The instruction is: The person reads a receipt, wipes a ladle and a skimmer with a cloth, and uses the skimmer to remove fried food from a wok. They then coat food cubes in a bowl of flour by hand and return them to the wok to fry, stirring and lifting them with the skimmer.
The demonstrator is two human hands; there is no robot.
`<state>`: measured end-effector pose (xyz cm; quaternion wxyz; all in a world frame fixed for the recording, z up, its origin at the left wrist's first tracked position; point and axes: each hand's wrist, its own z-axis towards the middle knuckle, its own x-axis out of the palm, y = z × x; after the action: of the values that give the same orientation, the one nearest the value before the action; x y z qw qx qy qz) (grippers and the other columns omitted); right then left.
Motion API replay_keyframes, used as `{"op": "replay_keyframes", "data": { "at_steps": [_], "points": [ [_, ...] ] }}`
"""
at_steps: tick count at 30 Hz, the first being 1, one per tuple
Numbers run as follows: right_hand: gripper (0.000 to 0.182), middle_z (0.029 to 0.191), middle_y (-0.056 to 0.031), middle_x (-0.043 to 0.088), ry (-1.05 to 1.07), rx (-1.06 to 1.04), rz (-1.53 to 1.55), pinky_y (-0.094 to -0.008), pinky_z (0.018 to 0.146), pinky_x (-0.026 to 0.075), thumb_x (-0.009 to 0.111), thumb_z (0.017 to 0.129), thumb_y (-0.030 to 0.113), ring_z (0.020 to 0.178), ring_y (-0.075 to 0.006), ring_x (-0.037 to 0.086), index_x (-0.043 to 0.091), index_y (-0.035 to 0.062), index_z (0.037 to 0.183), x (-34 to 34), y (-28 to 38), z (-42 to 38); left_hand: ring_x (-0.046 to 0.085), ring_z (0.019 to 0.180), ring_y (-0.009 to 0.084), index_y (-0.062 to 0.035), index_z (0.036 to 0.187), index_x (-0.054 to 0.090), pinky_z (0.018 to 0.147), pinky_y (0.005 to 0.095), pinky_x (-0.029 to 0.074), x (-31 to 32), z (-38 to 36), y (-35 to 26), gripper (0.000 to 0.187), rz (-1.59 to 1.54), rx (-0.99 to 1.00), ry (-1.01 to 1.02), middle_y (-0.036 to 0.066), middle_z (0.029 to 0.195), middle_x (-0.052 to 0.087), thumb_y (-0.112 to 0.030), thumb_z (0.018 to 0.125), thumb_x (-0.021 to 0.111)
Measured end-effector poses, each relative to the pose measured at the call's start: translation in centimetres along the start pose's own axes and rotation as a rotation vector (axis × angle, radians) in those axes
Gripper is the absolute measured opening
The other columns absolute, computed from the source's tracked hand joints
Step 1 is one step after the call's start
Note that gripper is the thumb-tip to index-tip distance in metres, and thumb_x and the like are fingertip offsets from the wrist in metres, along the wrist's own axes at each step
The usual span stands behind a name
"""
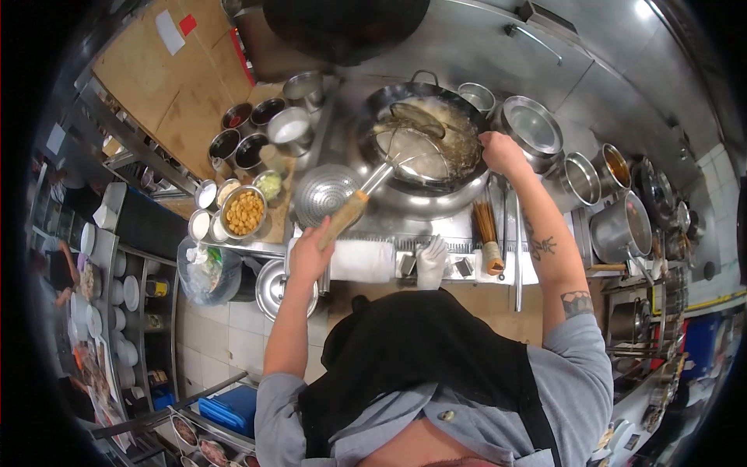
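My left hand [310,253] is wrapped round the wooden handle of a wire-mesh skimmer [412,153]. The skimmer's round head lies over the bubbling, foamy liquid in a large dark wok [372,161]. At the wok's right rim, my right hand [504,154] is closed; I cannot tell what is in its fingers. A dark-rimmed round tool [419,117] sits in the wok beyond the skimmer. Just left of the wok, a perforated metal strainer [327,187] rests on the steel stove top, close to the skimmer's handle.
Sauce pots [289,128] and a bowl of golden-brown pieces [243,212] stand at left. Metal pots [532,128] line the right side. In front of the wok are a bamboo brush [487,233], a folded white towel [362,260] and a white glove [431,261].
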<state>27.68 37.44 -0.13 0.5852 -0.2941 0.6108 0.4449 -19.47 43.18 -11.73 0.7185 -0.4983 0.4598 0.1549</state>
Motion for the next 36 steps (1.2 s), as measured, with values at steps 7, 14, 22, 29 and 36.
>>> {"op": "replay_keyframes", "data": {
  "at_steps": [7,14,22,29,36],
  "points": [
    [0.036,0.109,-0.0191,0.068,-0.012,0.064,0.078,-0.0442,0.092,0.050,0.053,0.084,0.011,0.105,-0.0360,0.064,0.067,0.0104,0.117,0.5,-1.3,-2.9,0.061,0.098,0.0368,-0.0205,0.139,0.053,0.086,0.0456,0.049,-4.2,5.7,-1.5,0.058,0.168,0.115,-0.016,0.016,0.107,0.062,-0.021,0.083,0.066],
    [0.035,0.109,-0.0201,0.067,-0.060,0.173,0.154,-0.0448,0.092,0.050,0.054,0.085,0.013,0.105,-0.0367,0.063,0.067,0.0113,0.117,3.1,-4.2,-5.8,0.061,0.097,0.0395,-0.0150,0.138,0.055,0.087,0.0415,0.050,-2.5,5.6,2.5,0.061,0.038,0.183,-0.014,0.022,0.104,0.063,-0.020,0.079,0.072],
    [0.034,0.108,-0.0234,0.067,-0.202,0.276,0.254,-0.0446,0.092,0.049,0.051,0.088,0.014,0.105,-0.0392,0.063,0.066,0.0067,0.117,3.2,-5.3,-8.1,0.063,0.098,0.0385,-0.0115,0.140,0.051,0.089,0.0409,0.049,1.7,1.9,3.4,0.066,-0.155,0.085,0.046,0.023,0.105,0.063,-0.018,0.078,0.073],
    [0.030,0.108,-0.0250,0.066,-0.358,0.297,0.381,-0.0451,0.091,0.049,0.049,0.094,0.016,0.105,-0.0424,0.062,0.065,0.0042,0.117,1.6,-6.5,-8.4,0.060,0.103,0.0390,-0.0058,0.141,0.048,0.091,0.0412,0.048,0.9,1.7,2.1,0.068,-0.054,0.068,0.017,0.022,0.114,0.060,-0.020,0.079,0.073],
    [0.036,0.110,-0.0286,0.064,-0.259,0.358,0.332,-0.0441,0.094,0.048,0.049,0.089,0.011,0.108,-0.0409,0.062,0.062,0.0013,0.121,3.0,-7.8,-9.2,0.060,0.102,0.0335,-0.0061,0.143,0.044,0.089,0.0379,0.050,-0.7,1.1,3.1,0.075,-0.083,-0.034,0.054,0.019,0.121,0.058,-0.023,0.078,0.076]
  ]
}}
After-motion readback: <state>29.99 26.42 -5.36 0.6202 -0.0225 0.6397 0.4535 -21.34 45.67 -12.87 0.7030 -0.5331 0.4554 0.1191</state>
